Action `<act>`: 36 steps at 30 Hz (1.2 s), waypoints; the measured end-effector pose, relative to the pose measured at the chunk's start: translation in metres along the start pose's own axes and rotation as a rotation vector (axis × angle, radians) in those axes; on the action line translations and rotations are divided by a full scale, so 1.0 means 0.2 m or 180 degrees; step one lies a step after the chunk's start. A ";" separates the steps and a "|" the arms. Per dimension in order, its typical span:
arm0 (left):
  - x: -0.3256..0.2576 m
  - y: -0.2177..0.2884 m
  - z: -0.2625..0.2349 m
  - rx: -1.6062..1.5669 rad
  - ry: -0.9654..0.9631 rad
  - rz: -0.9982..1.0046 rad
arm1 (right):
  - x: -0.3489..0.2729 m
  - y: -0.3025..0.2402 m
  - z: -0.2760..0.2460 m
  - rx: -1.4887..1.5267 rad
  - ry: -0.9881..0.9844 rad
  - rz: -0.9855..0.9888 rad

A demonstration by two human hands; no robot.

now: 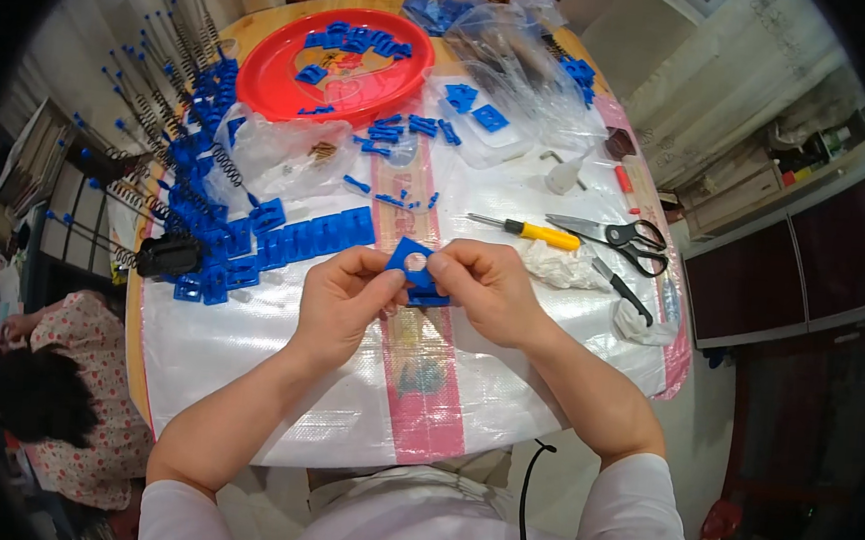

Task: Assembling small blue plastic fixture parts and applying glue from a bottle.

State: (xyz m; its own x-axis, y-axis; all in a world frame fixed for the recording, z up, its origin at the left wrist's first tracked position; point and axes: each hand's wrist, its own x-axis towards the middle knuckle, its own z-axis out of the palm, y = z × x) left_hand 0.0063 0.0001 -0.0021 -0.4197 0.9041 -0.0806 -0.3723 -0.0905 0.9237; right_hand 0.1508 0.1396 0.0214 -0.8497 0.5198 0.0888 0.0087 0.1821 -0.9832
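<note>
Both my hands meet over the middle of the table, pinching a blue plastic plate with a round hole (401, 255). My left hand (344, 289) grips its left side between thumb and fingers. At its right side, my right hand (487, 286) closes on the edge, thumb and forefinger beside the hole. Another blue part (429, 297) shows just below the plate between my hands; I cannot tell whether it is joined on. A row of blue plastic blocks (316, 240) lies left of my hands. Beyond them are small blue pieces (397, 199) in a curved line.
A red basin (255, 77) holding blue parts stands far back. Blue assemblies with springs (194, 168) crowd the left edge. On the right lie a yellow screwdriver (550, 237), scissors (620, 235) and a black-handled knife (631, 299). A person (93, 397) is at lower left.
</note>
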 end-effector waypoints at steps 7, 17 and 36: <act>0.00 0.02 -0.03 -0.0453 0.0057 -0.0122 | 0.02 -0.06 -0.08 -0.1218 0.0663 -0.0802; 0.03 0.07 -0.03 -0.1028 -0.0193 -0.0278 | 0.18 0.14 -0.57 -0.2401 0.3180 -0.0543; 0.05 0.10 -0.03 -0.1608 -0.0185 -0.0783 | 0.19 0.10 -0.58 -0.2120 0.2734 0.0343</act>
State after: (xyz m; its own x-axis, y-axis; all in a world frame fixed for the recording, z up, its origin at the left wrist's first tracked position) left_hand -0.0105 0.0052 0.0135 -0.2294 0.9440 -0.2369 -0.8095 -0.0499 0.5849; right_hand 0.1803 0.2599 0.0226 -0.1782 0.9222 0.3431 0.5645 0.3814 -0.7321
